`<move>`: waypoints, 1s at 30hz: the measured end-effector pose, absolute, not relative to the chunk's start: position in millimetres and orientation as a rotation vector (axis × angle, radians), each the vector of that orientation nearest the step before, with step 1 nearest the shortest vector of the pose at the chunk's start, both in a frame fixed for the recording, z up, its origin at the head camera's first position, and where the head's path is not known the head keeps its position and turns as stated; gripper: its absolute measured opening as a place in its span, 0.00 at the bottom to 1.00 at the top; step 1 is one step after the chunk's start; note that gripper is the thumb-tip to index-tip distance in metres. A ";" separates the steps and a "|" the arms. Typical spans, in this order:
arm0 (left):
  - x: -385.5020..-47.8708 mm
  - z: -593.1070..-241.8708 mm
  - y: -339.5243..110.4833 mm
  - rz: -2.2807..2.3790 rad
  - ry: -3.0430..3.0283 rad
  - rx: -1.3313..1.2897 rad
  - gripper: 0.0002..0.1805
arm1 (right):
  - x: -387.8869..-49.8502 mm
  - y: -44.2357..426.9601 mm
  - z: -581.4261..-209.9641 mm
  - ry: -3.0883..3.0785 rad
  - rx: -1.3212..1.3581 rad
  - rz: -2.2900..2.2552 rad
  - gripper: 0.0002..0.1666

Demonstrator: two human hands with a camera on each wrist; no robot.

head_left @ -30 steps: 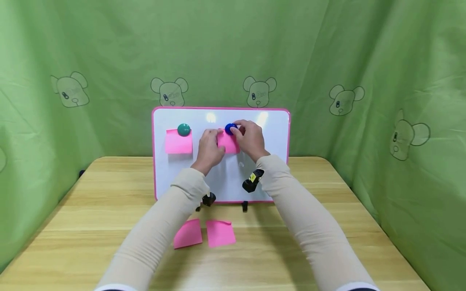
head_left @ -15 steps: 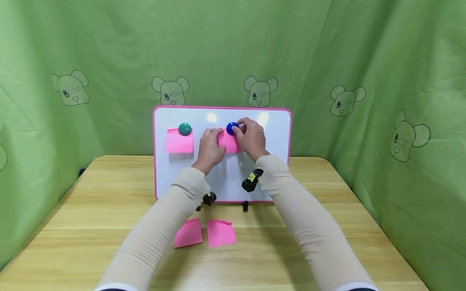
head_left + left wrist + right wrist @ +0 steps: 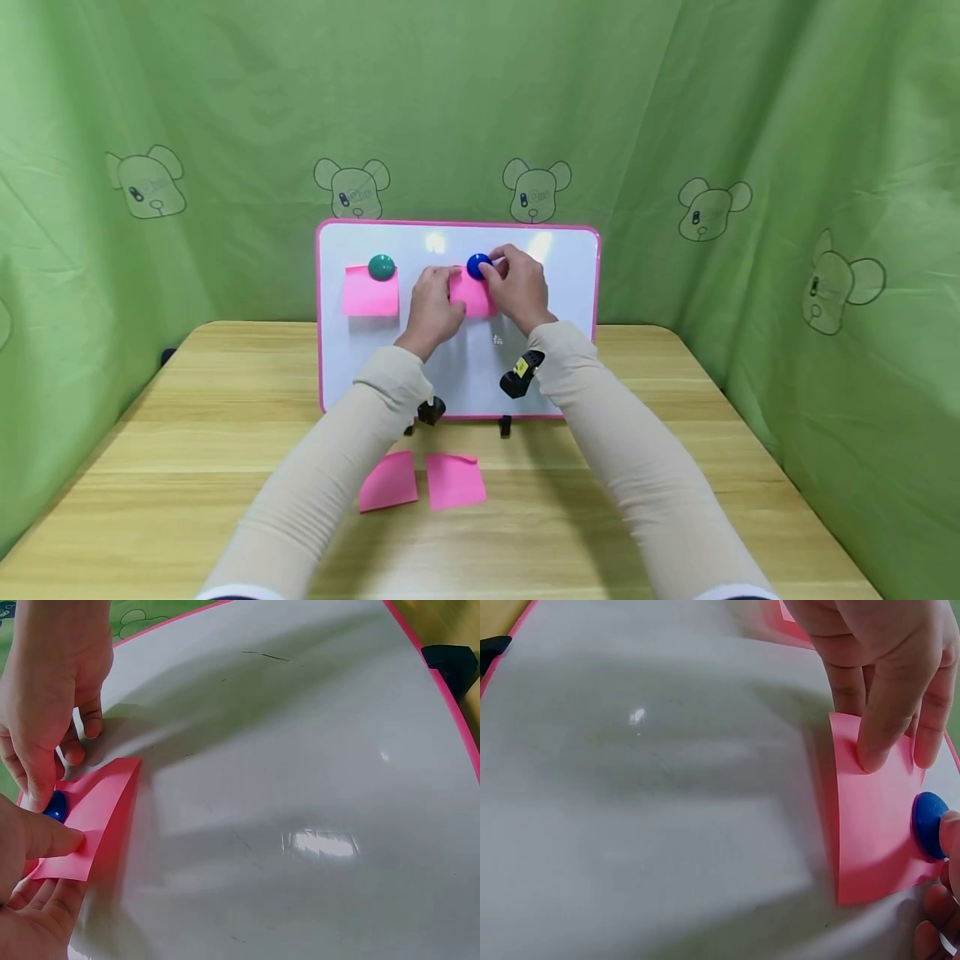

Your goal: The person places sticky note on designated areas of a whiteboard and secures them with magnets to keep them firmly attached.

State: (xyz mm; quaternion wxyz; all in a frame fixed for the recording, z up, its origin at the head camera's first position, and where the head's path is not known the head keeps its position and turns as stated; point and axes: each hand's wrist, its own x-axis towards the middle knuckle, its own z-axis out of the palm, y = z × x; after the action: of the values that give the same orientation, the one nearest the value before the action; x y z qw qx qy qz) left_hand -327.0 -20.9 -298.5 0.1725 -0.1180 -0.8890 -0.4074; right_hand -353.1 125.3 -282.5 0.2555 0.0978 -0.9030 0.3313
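Note:
A pink sticky note (image 3: 472, 298) lies against the whiteboard (image 3: 465, 375), with a round blue magnet (image 3: 478, 267) over its upper right part. My left hand (image 3: 433, 307) pinches the note's left side, thumb in front and fingers behind, as the right wrist view shows on the note (image 3: 874, 817). My right hand (image 3: 521, 287) holds the blue magnet (image 3: 930, 825) between thumb and fingers at the note's top edge. Left of the hands, a green magnet (image 3: 381, 267) sits on the top of another pink note (image 3: 371, 296).
Two more pink notes, a left one (image 3: 390, 482) and a right one (image 3: 455, 482), lie on the wooden table (image 3: 570, 533) before the board. The board stands on small black feet (image 3: 505, 426). A green curtain (image 3: 450, 100) hangs behind.
Both hands keep their places at the note and the blue magnet. Only a very slight shift of the whole view shows.

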 end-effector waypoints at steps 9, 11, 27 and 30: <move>-324.1 -299.9 -23.7 -1.145 -2.528 -0.337 0.28 | -349.3 134.3 -286.7 -2.460 0.266 0.889 0.15; -323.1 -300.5 -24.5 -1.162 -2.527 -0.336 0.28 | -347.7 136.9 -286.5 -2.462 0.264 0.888 0.15; -299.9 -321.0 -44.1 -1.294 -2.472 -0.396 0.26 | -322.7 161.3 -299.5 -2.477 0.292 0.895 0.17; -293.0 -327.4 -53.1 -1.302 -2.473 -0.400 0.25 | -316.1 170.8 -305.1 -2.476 0.293 0.894 0.16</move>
State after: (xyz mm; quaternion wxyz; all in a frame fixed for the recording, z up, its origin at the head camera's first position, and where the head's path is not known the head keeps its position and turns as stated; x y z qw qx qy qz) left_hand -293.0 -53.1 -327.4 0.1588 -0.1398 -0.8648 -0.4554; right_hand -316.1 170.8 -305.1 0.2441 0.1073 -0.9065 0.3273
